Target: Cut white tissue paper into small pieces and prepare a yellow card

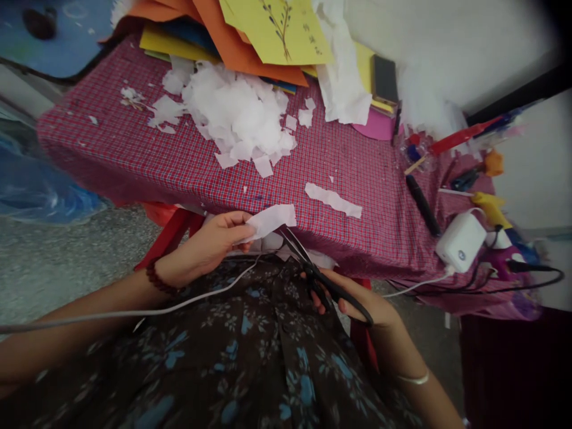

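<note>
My left hand (229, 229) pinches one end of a strip of white paper (274, 218), whose free end points right over the table's near edge. In my right hand (353, 292) is a pair of black-handled scissors (313, 271). Their blades point up and left, parted slightly, with the tips close to the strip's lower right end; whether they touch it I cannot tell. Another white strip (333, 199) with ragged edges lies flat on the cloth beyond the scissors. Farther back is a heap of small cut white paper pieces (236, 113).
A red checked cloth (357, 158) covers the table. Orange and yellow sheets (279, 30) lie at the back. A white power adapter (461, 241), a black marker (422, 205) and cables are on the right. A white cord (179, 304) crosses over my lap.
</note>
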The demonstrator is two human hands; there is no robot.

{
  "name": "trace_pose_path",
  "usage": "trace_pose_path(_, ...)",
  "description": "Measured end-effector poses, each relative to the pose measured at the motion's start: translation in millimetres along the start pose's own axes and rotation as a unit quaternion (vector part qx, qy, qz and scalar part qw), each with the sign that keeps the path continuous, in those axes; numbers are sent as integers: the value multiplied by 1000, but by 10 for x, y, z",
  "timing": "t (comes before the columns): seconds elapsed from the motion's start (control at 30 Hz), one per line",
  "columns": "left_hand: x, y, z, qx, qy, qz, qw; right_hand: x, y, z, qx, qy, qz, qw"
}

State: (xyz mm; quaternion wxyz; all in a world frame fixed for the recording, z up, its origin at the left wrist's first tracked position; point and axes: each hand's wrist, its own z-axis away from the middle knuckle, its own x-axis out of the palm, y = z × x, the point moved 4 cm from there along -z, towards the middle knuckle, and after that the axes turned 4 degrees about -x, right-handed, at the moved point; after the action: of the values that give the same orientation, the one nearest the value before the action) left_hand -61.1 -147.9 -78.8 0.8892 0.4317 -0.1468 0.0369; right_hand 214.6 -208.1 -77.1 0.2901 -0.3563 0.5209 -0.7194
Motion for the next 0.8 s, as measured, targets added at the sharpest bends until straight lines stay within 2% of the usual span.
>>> trace_pose_path(0.1,16,-7,3,1,-9,-6,1000,9,-22,-53,-6,0,2,1000)
trace_pose_path(0.23,47,6,23,15,-27,-44,999,-24,-74,-166,-33,37,15,999)
trace_pose_path(0.47,69,48,34,34,-28,-78,996,-19,-27,-241,-31,48,6,998)
trace_pose_path(0.8,-54,104,10,71,-11,-72,995,-37,-163,-401,-11,122,26,992)
